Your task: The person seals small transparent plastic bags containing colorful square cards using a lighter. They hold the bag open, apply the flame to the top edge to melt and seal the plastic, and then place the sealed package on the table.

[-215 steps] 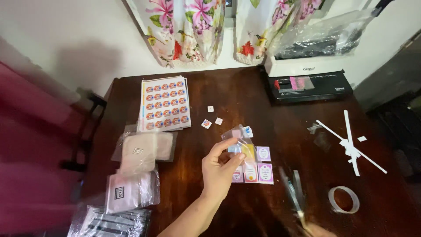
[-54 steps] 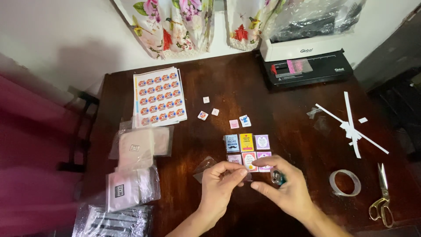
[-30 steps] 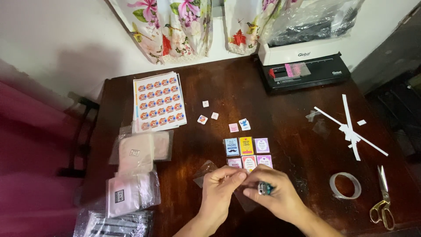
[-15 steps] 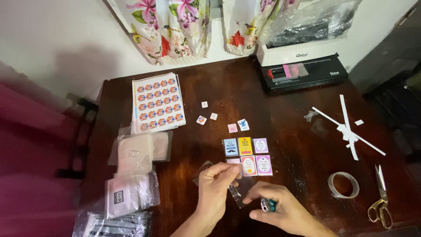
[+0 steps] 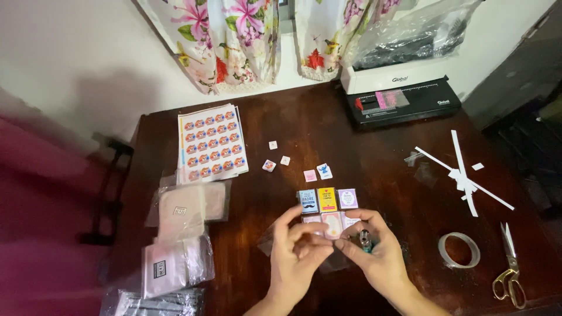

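My left hand (image 5: 298,254) and right hand (image 5: 374,257) meet fingertip to fingertip, together pinching a small clear bag (image 5: 335,260) just below the card grid (image 5: 328,208); right palm also grips a lighter (image 5: 366,240).

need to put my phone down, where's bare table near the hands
Bare wood lies between the small cards and the white paper strips, and behind the cards toward the black machine. The left side is crowded with the sticker sheets and plastic bags; tape roll and scissors fill the right front.

Left hand (image 5: 298,251) and right hand (image 5: 374,257) meet fingertip to fingertip; fingers curled, pinching, forearms converging.
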